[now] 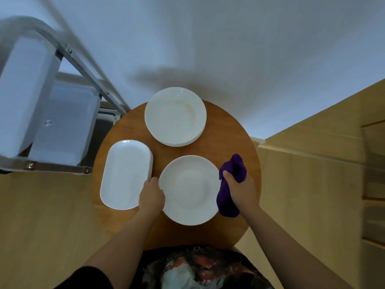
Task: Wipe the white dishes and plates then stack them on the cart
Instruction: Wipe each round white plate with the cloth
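A round white plate [190, 189] lies on the near part of the round wooden table [233, 142]. My left hand [151, 197] grips its left rim. My right hand [242, 189] holds a bunched purple cloth [232, 184] just beside the plate's right rim. A stack of round white plates [175, 116] sits at the table's far side. To the left lies a white oblong dish [126, 174], on top of another one like it.
A metal-framed cart [68, 57] with white trays [29, 90] stands to the far left of the table. A pale wall rises behind. Light wooden floor surrounds the table, with wooden furniture [343, 163] at the right.
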Demonstrator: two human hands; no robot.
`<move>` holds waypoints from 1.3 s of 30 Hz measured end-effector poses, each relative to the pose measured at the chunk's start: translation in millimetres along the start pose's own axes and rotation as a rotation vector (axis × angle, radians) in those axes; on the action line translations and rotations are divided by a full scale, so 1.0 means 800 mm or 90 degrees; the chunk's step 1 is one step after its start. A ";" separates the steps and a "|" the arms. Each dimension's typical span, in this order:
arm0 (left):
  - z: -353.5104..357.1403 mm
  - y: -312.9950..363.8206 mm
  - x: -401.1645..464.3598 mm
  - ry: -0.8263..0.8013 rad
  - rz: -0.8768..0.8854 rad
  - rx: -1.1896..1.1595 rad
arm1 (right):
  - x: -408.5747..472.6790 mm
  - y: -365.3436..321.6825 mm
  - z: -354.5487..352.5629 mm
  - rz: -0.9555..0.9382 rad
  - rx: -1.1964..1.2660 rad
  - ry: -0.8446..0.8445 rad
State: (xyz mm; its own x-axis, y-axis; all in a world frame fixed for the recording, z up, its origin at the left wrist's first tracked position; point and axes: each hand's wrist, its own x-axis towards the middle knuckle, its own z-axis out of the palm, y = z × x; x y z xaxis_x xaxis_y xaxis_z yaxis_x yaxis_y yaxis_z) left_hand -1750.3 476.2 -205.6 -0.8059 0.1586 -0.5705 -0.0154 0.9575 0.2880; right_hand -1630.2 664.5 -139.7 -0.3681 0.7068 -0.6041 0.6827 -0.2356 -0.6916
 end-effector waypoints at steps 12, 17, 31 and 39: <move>-0.074 0.100 0.129 -0.060 -0.170 -0.411 | 0.008 -0.023 0.029 0.014 0.043 -0.017; -0.075 0.101 0.140 -0.100 -0.206 -0.422 | 0.007 -0.035 0.039 0.007 0.036 -0.024; -0.105 0.082 0.150 -0.119 -0.117 -0.570 | -0.005 -0.051 0.041 -0.010 0.066 -0.019; -0.115 0.065 0.122 -0.087 -0.057 -0.609 | -0.021 -0.054 0.019 -0.035 0.051 0.005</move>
State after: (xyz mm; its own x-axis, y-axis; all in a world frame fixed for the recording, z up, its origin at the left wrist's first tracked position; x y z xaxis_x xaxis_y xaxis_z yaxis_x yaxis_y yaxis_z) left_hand -1883.8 519.0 -175.7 -0.7039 0.1790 -0.6874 -0.5968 0.3758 0.7089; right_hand -1663.3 652.6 -105.5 -0.3992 0.7249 -0.5613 0.6088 -0.2482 -0.7535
